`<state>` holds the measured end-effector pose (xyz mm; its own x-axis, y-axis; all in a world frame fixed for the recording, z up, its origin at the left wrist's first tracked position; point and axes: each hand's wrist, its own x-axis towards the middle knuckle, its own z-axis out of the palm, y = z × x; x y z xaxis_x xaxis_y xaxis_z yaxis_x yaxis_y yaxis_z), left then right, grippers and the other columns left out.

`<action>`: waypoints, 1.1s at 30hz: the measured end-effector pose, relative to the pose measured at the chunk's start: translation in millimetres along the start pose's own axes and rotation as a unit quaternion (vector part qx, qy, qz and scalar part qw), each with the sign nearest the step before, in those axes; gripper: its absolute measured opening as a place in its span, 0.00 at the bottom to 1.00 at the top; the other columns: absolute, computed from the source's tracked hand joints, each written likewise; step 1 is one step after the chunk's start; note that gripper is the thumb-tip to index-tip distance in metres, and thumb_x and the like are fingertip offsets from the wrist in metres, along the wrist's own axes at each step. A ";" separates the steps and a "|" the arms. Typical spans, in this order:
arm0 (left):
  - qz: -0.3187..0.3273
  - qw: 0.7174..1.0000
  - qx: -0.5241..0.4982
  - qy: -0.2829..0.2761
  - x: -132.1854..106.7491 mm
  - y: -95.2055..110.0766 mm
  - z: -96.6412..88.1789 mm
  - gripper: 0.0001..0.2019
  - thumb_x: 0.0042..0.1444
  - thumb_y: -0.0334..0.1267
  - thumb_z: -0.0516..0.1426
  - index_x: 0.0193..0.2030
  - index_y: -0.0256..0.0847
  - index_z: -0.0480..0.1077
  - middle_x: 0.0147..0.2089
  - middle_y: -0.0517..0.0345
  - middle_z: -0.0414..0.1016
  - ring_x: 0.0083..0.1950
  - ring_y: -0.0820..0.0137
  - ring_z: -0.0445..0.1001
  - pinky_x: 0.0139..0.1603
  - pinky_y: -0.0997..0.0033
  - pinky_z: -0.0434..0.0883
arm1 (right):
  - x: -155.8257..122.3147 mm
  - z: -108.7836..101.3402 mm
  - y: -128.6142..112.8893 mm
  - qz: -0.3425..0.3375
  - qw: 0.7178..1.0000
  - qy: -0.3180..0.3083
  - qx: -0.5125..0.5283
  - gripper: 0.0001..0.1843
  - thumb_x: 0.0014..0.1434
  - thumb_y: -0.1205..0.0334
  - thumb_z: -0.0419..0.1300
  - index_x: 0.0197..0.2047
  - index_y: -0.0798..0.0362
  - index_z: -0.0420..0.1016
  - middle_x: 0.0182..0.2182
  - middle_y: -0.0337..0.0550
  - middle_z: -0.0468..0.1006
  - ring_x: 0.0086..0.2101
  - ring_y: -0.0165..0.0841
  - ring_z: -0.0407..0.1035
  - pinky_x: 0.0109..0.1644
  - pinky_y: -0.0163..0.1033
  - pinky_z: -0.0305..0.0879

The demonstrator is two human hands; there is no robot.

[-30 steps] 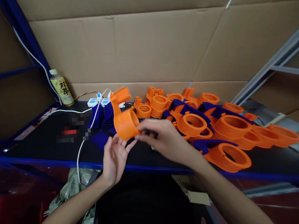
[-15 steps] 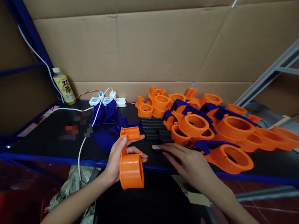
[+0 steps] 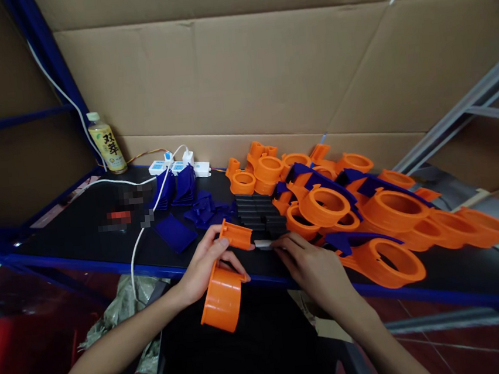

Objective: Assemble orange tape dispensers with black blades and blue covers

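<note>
My left hand [image 3: 207, 260] is closed around an orange plastic tape dispenser body [image 3: 222, 301], its wide ring hanging low and its trough-shaped end pointing right. My right hand [image 3: 307, 261] pinches the end of a small pale strip [image 3: 263, 244] at the table's front. The trough end of the dispenser body is close to the strip's left tip; whether they touch I cannot tell. Just behind the strip lies a block of black ribbed pieces [image 3: 258, 212]. Right of these sits a pile of orange dispenser bodies [image 3: 325, 203], some with blue plates attached.
Blue plastic plates [image 3: 175, 232] and small blue parts [image 3: 207, 208] lie left of the black pieces. Behind are a white power strip [image 3: 201, 169] and a yellow-labelled bottle [image 3: 108, 145]. A white cable [image 3: 133, 251] hangs over the front edge. Cardboard [image 3: 221, 78] walls the back.
The dispenser body has tilted in my left hand, its trough end swinging right toward the strip and its ring tipping down. My right hand has stayed nearly in place with the strip.
</note>
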<state>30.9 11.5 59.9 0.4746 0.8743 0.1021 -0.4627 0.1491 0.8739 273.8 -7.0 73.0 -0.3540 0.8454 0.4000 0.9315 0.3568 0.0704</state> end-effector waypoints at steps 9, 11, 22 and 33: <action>-0.004 1.000 0.020 0.003 0.2 -2.1 -0.9 0.19 0.63 0.51 0.57 0.52 0.43 0.59 0.50 0.44 0.82 0.31 0.62 0.83 0.30 0.69 0.75 | 4.9 -5.7 -2.4 0.049 0.990 0.023 0.129 0.11 0.70 0.59 0.53 0.42 0.51 0.75 0.43 0.43 0.80 0.34 0.34 0.77 0.31 0.36 0.65; 0.004 1.000 0.025 0.004 0.3 -2.7 -0.7 0.18 0.64 0.51 0.57 0.52 0.43 0.59 0.50 0.44 0.81 0.32 0.61 0.84 0.30 0.68 0.76 | 6.7 -12.8 -4.6 0.055 0.976 0.056 0.205 0.08 0.69 0.59 0.55 0.42 0.51 0.75 0.41 0.43 0.81 0.34 0.33 0.76 0.35 0.36 0.68; -0.009 0.998 0.047 -0.032 0.3 -4.3 -4.1 0.18 0.65 0.49 0.57 0.54 0.42 0.59 0.35 0.49 0.84 0.32 0.57 0.84 0.33 0.65 0.77 | 20.0 -35.0 -24.2 0.033 0.936 0.122 0.330 0.05 0.64 0.63 0.63 0.42 0.51 0.80 0.33 0.39 0.82 0.30 0.29 0.74 0.34 0.34 0.67; -0.006 0.998 0.056 -0.038 0.3 -2.4 -3.0 0.19 0.64 0.47 0.60 0.53 0.41 0.61 0.36 0.48 0.85 0.30 0.59 0.84 0.32 0.65 0.78 | 22.9 -28.1 -28.3 -0.012 0.954 0.141 0.263 0.06 0.66 0.64 0.62 0.44 0.51 0.80 0.37 0.41 0.82 0.38 0.32 0.77 0.41 0.35 0.70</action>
<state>30.0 12.8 56.5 0.5365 0.8347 0.1239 -0.3730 0.1028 0.9221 241.6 -8.9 105.9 -0.2688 0.7202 0.6396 0.7270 0.5873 -0.3558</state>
